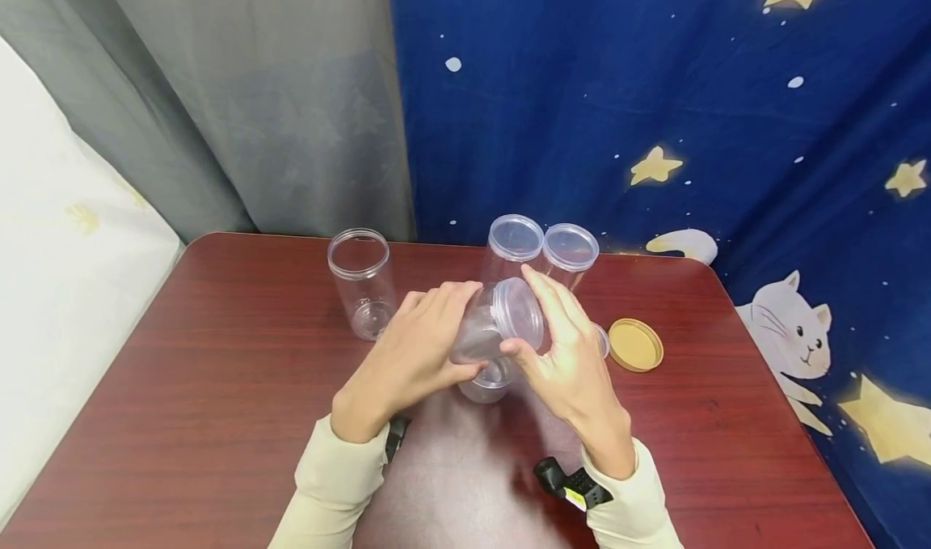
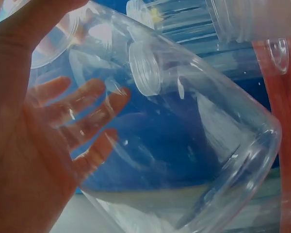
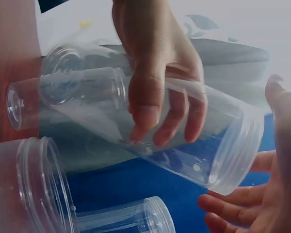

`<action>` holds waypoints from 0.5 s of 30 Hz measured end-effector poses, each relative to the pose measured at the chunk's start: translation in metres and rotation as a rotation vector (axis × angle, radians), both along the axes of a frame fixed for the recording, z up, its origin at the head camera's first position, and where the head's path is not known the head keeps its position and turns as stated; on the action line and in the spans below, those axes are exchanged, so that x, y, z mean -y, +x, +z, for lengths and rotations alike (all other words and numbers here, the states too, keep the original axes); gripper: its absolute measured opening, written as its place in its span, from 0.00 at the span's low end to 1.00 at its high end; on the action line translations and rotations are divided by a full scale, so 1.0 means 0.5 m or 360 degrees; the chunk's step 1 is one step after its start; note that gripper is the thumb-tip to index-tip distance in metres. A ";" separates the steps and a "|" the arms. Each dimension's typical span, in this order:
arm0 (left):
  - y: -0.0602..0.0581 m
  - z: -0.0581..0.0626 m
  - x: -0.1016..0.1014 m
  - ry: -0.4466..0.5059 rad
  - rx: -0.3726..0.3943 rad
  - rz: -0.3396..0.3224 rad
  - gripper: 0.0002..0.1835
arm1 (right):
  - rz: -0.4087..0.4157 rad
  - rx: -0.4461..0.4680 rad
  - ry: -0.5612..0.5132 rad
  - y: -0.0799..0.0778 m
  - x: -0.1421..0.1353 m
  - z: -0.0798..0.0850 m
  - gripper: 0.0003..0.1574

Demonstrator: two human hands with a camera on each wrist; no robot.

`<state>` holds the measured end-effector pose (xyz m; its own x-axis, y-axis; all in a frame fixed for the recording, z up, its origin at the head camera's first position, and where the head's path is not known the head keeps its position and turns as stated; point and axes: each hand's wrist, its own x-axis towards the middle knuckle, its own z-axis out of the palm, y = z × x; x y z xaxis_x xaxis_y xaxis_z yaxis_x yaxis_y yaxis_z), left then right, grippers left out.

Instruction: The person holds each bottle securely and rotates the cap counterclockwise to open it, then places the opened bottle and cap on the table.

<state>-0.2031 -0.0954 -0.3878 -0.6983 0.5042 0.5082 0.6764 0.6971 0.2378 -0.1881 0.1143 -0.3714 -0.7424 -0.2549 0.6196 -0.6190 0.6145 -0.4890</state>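
My left hand (image 1: 410,347) holds a clear plastic jar (image 1: 477,335) by its body, thumb on one side and fingers on the other. The jar is tilted, with its translucent lid (image 1: 525,314) towards my right hand (image 1: 575,371). The right hand's thumb and fingers spread around that lid; in the right wrist view the thumb stands apart from it, and finger contact is hard to tell. Below the held jar stands another clear jar (image 1: 486,390), partly hidden. Through the held jar's wall, the left wrist view shows the left fingers (image 2: 92,121).
An uncovered clear jar (image 1: 360,278) stands to the left on the dark red table (image 1: 218,371). Behind my hands are two lidded jars, one (image 1: 515,239) beside the other (image 1: 570,248). A gold lid (image 1: 636,345) lies at the right, near a partly hidden clear round rim (image 1: 602,340).
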 end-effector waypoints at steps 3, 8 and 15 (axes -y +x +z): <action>0.001 -0.001 -0.003 -0.0022 -0.0040 -0.0021 0.48 | -0.0077 0.0004 0.0062 0.000 0.000 -0.002 0.54; -0.001 -0.004 -0.002 -0.0017 -0.0001 -0.0088 0.46 | -0.0091 -0.0050 0.0032 -0.003 0.000 -0.004 0.45; -0.006 -0.004 0.006 -0.0019 0.0036 -0.0152 0.46 | -0.0029 -0.0106 -0.0005 -0.006 -0.002 -0.005 0.42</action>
<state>-0.2062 -0.0986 -0.3900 -0.6581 0.5748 0.4864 0.7343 0.6327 0.2459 -0.1910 0.1153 -0.3741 -0.7041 -0.2394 0.6685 -0.6388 0.6246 -0.4492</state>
